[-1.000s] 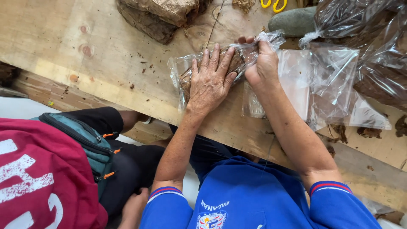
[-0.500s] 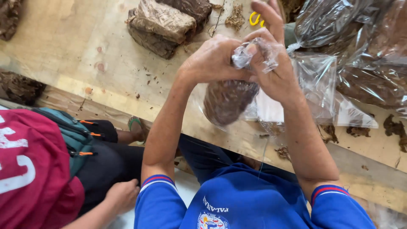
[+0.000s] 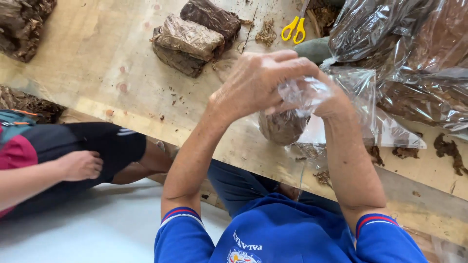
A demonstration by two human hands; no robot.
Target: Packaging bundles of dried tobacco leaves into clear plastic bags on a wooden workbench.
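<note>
Far left, a heap of dark leaf scraps (image 3: 22,27) lay at the far corner of the wooden table (image 3: 102,83), well apart from your work. Near left, a second person's hand (image 3: 80,164) rested on a knee below the table edge, touching nothing on the table; in the earlier frames that person was bent closer, and by now only the forearm and knee showed.

Centre, far side: three wrapped bundles (image 3: 192,36) sat stacked together, probably set there as finished pieces, out of your reach zone. Yellow-handled scissors (image 3: 294,28) lay just beyond them, near loose crumbs.

Your left hand (image 3: 258,83) was raised above the table, fingers clenched around the gathered neck of the small clear bag (image 3: 285,124). Your right hand (image 3: 329,100) gripped the same neck from the other side, mostly hidden behind the plastic. The filled bag hung below both hands, lifted clear of the table surface, its brown contents packed into the bottom. I judge you held it up so the fill would settle by weight and the neck could be twisted shut.

Compared with a second ago, when both palms pressed the bag flat on the table, the bag had come off the surface; half a second ago it was already lifted, and now the neck looked more tightly bunched.

Right: flat empty clear bags (image 3: 370,122) lay under and beside your right wrist, ready to hand. Far right, large clear sacks of brown leaf (image 3: 414,58) were piled, with scraps (image 3: 448,151) near them.
</note>
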